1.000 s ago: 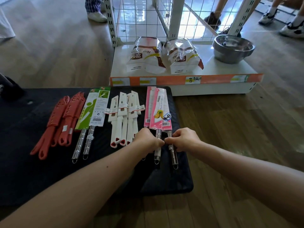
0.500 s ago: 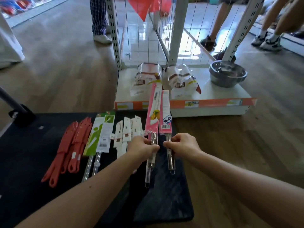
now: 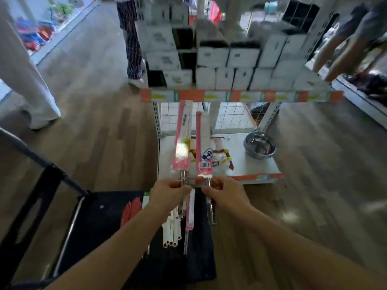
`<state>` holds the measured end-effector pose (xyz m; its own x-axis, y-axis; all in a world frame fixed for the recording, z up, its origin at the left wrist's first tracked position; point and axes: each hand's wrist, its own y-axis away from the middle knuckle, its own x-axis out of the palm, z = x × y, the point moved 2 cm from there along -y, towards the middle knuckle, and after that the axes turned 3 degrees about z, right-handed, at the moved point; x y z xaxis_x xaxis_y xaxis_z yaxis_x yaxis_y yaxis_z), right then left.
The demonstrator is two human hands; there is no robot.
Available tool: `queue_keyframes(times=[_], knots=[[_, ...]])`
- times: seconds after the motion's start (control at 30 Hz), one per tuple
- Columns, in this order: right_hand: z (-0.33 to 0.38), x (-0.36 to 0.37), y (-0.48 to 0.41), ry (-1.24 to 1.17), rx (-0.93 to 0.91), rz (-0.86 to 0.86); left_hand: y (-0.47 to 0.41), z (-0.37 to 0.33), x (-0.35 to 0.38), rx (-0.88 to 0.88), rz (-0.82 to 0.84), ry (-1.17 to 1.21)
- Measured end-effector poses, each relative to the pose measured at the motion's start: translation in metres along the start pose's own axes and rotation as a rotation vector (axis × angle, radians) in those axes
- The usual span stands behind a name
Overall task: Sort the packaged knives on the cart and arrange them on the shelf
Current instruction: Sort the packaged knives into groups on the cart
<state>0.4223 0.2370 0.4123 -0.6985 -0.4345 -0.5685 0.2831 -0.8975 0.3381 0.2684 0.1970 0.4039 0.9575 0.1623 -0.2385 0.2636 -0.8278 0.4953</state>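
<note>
Your left hand (image 3: 167, 194) and right hand (image 3: 225, 193) each pinch a pink knife pack (image 3: 183, 141) by its handle above the far edge of the cart (image 3: 100, 222), none on the shelf (image 3: 251, 167) yet; other knives (image 3: 171, 235) lie on the cart.

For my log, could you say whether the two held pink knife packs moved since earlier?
Yes. The two pink knife packs rose off the black mat toward the shelf.

The left hand (image 3: 167, 192) and its forearm hide the upper part of the white knives (image 3: 172, 233) on the cart (image 3: 100, 227). The raised pink packs (image 3: 182, 143) cover most of the bags (image 3: 222, 158) on the low shelf (image 3: 251, 166). Print on the boxes (image 3: 211, 57) is too blurred to read. The picture's left and bottom edges cut off the cart.
</note>
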Motion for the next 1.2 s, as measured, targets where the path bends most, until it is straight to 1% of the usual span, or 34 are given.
queue_keyframes(times=[0.1, 0.2, 0.37, 0.53, 0.7, 0.83, 1.03, 1.2], knots=[[0.06, -0.051, 0.04, 0.023, -0.063, -0.033, 0.051, -0.063, -0.012, 0.013, 0.001, 0.001], [0.105, -0.093, 0.071, 0.024, -0.081, -0.058, 0.096, -0.116, -0.017, 0.034, -0.023, -0.005], [0.149, -0.143, 0.097, -0.085, -0.115, -0.035, 0.147, -0.178, -0.023, 0.11, -0.045, 0.035], [0.182, -0.174, 0.105, -0.143, -0.206, -0.055, 0.173, -0.23, -0.022, 0.167, -0.049, 0.19], [0.208, -0.18, 0.102, -0.139, -0.251, -0.066, 0.175, -0.252, -0.031, 0.166, -0.078, 0.248], [0.225, -0.175, 0.081, -0.131, -0.256, -0.101, 0.162, -0.266, -0.05, 0.228, -0.081, 0.228], [0.258, -0.166, 0.041, -0.231, -0.265, -0.2, 0.123, -0.292, -0.095, 0.318, -0.072, 0.138], [0.289, -0.167, 0.012, -0.275, -0.255, -0.206, 0.092, -0.315, -0.118, 0.309, -0.042, 0.12]])
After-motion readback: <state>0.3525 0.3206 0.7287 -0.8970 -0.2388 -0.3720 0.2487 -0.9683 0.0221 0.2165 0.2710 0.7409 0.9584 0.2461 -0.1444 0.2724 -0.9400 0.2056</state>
